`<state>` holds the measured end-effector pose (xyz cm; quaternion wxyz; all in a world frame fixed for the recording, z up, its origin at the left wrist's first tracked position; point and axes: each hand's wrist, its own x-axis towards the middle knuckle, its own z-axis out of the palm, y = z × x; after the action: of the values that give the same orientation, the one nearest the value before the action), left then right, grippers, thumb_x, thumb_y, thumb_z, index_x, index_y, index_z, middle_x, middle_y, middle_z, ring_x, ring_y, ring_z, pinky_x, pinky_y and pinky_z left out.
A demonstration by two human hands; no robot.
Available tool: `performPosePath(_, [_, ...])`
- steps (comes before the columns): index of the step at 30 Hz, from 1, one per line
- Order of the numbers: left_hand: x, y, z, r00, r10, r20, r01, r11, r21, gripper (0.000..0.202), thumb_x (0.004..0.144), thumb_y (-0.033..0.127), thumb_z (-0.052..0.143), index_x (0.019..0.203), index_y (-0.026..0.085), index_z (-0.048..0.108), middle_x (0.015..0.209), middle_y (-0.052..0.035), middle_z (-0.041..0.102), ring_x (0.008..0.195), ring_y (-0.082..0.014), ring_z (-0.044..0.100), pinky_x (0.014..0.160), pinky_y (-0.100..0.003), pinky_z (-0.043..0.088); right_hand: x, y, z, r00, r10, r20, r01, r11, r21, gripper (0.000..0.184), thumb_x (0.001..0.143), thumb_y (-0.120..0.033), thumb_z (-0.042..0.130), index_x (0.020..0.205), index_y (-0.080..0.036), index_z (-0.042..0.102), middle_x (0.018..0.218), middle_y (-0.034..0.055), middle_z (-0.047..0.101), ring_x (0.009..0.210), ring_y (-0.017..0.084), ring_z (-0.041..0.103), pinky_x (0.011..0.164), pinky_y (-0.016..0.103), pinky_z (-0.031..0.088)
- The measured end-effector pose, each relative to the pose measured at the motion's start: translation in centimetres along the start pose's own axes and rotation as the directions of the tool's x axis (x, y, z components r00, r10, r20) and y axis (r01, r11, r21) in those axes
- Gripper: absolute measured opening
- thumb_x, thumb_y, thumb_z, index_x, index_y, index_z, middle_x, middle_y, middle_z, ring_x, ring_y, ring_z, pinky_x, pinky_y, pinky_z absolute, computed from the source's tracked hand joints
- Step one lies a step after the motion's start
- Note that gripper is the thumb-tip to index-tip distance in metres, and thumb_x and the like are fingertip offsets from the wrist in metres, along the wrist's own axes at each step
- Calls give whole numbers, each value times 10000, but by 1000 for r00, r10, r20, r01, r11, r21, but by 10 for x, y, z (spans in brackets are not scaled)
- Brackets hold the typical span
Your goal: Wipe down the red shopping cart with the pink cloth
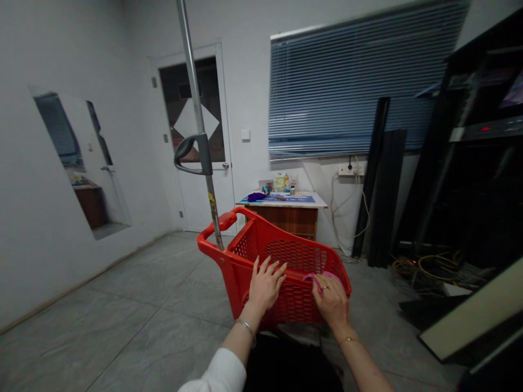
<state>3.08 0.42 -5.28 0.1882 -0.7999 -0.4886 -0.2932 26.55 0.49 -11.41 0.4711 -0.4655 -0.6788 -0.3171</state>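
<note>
In front of me stands a red plastic shopping cart (232, 277) with lattice sides. A metal pole (195, 92) with a grey grip handle (206, 155) rises at its left end. My left hand (265, 283) lies on the cart's near rim, fingers spread and holding nothing. Farther right along the same rim, my right hand (332, 299) is closed round a pink cloth (333, 276), which is pressed against the cart's edge. Part of the cloth is hidden under the fingers.
Behind the cart is a small table (321, 201) with a purple cloth (256, 197) and small containers. A dark rack (482, 179) and tangled cables (439, 267) are on the right. A white door (225, 196) and a wall mirror (85, 163) are at the left.
</note>
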Motion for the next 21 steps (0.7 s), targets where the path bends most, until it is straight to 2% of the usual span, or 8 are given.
performPosePath(3, [0,1,1,1000,-10,3,10,1000,-16,370,1000,430,403,1361,429,484,1312,52,626,1339,-230,426,1159,-548,220,-7,18,-6,999,40,-20,-41,998,-40,212,903,-240,536,1053,-172,669,977,58,719,980,179,625,963,348,444])
performPosePath(6, [0,3,2,1000,-17,-3,17,999,-30,373,997,434,408,1363,433,481,1315,55,624,1346,-240,415,1159,-558,213,-8,15,-5,989,127,-78,-135,986,-97,191,904,-247,531,993,-168,680,933,63,720,923,183,626,921,346,443])
performPosePath(8, [0,4,3,1000,-16,-11,16,999,-35,374,997,427,407,1364,430,482,1321,53,620,1352,-244,408,1162,-559,204,-2,1,0,982,161,-97,-172,978,-121,182,903,-240,528,969,-167,681,927,63,719,886,177,619,892,338,438])
performPosePath(12, [0,5,2,1000,-18,-18,17,999,-27,372,997,428,403,1357,422,496,1321,45,620,1349,-253,410,1159,-562,204,15,-41,15,993,116,-29,-118,988,-95,175,905,-219,521,981,-168,671,947,58,714,907,169,606,905,327,412])
performPosePath(15, [-1,4,1,1000,-19,-16,19,1000,-1,371,998,421,406,1359,423,492,1320,45,620,1346,-241,414,1161,-552,210,23,-57,20,994,105,-9,-105,992,-64,172,906,-209,521,982,-165,668,950,58,711,920,168,603,923,325,401])
performPosePath(18, [-1,2,-1,1000,-15,-1,15,1000,-7,370,1001,417,402,1361,426,487,1328,48,614,1329,-228,434,1161,-540,217,21,-49,15,998,63,15,-62,998,-25,190,906,-208,521,1023,-164,665,976,56,711,939,169,603,940,328,398])
performPosePath(21, [-1,1,-3,1000,-16,9,16,1000,-23,366,1005,415,395,1359,426,488,1335,54,609,1320,-225,445,1162,-539,216,12,-23,6,999,52,8,-52,998,-27,193,902,-217,526,1024,-169,668,968,53,713,928,175,604,940,331,404])
